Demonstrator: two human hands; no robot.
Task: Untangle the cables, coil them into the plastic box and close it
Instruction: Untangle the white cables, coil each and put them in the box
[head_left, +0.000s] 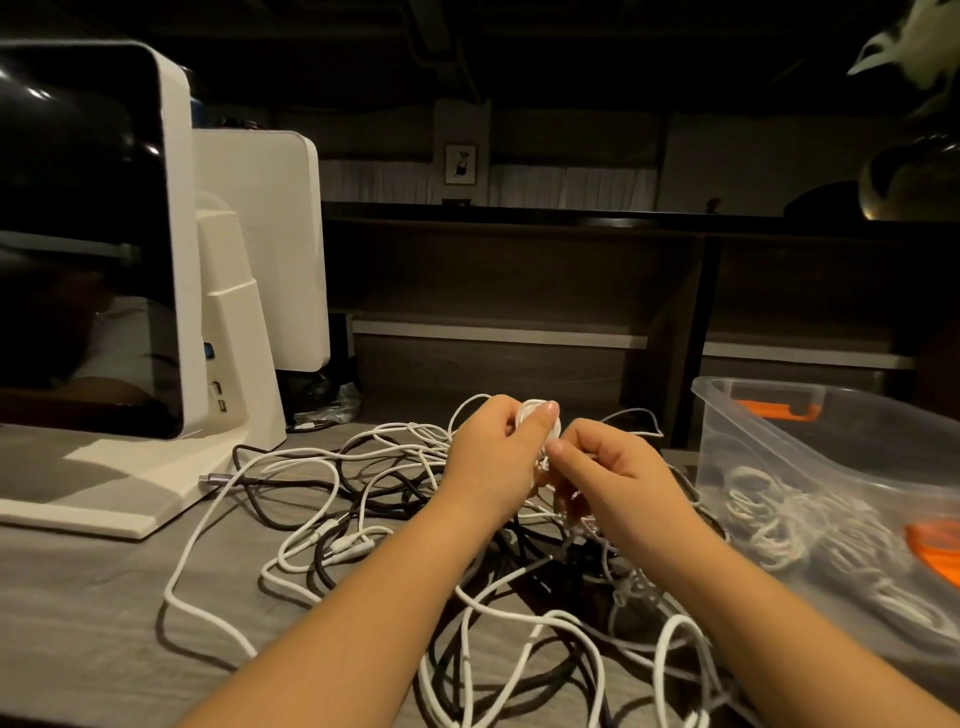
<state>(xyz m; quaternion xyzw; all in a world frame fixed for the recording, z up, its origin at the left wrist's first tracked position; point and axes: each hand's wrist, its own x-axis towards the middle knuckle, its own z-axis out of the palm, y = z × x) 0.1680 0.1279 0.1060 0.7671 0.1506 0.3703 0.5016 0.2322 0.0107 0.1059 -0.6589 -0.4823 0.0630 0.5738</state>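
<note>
Hands (550, 457) pinch thin white cable (535, 415) — seemingly coiled, glossy.

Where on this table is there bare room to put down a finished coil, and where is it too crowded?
Bare table shows at the near left, between the white monitor base and the outermost white cable loop. The middle is crowded with the cable tangle under both hands, running right up to the plastic box.

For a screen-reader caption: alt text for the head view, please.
Left hand and right hand wind a small white cable coil above tangled cables; clear plastic box at right holds coiled cables.
</note>
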